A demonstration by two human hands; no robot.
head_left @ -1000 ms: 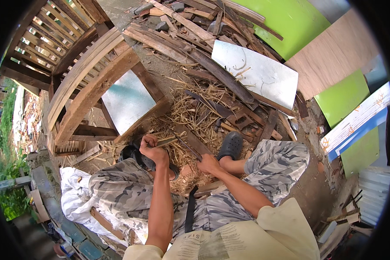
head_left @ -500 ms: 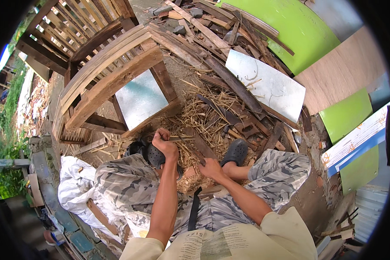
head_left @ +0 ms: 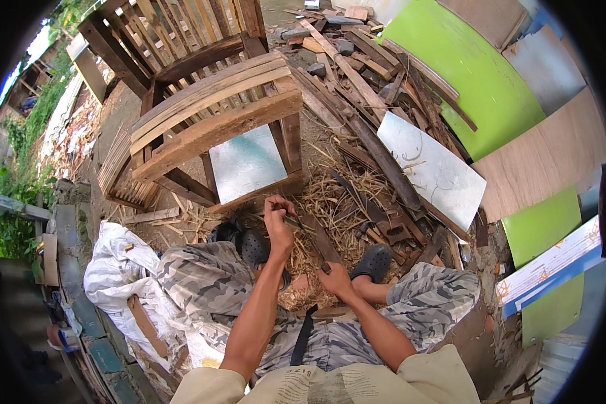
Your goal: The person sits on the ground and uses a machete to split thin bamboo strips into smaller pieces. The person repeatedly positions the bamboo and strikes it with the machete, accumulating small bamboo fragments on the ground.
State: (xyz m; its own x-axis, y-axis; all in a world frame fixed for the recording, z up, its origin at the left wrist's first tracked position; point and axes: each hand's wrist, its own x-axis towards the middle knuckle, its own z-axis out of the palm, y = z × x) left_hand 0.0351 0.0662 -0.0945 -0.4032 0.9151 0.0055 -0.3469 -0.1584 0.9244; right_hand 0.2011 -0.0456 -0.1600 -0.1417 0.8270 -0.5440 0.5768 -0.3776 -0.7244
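Observation:
I sit with knees spread over a litter of shavings (head_left: 320, 192). My left hand (head_left: 278, 214) is closed around one end of a thin, dark stick-like piece (head_left: 296, 221), below the upturned wooden chair. Closer to me on the right, my right hand (head_left: 334, 278) is closed on a slim tool with a dark end, perhaps a knife; its far part blends into the shavings. The two hands are apart, the left one farther out. A flat brown board (head_left: 322, 241) lies between them, just beyond the right hand. Dark clogs (head_left: 373, 262) flank the shavings.
A wooden slatted chair (head_left: 215, 138) lies ahead on the left. Scrap wood (head_left: 377, 74) is heaped ahead, with a pale metal sheet (head_left: 434, 172) and a handsaw (head_left: 384, 222) nearby. Green panels (head_left: 464, 81) are on the right. A white sack (head_left: 118, 269) lies left of my knee.
The view has shifted, so the chair sits lower and farther right. My left hand has turned and its thin piece now slants down toward the right hand. Both hands stay closed.

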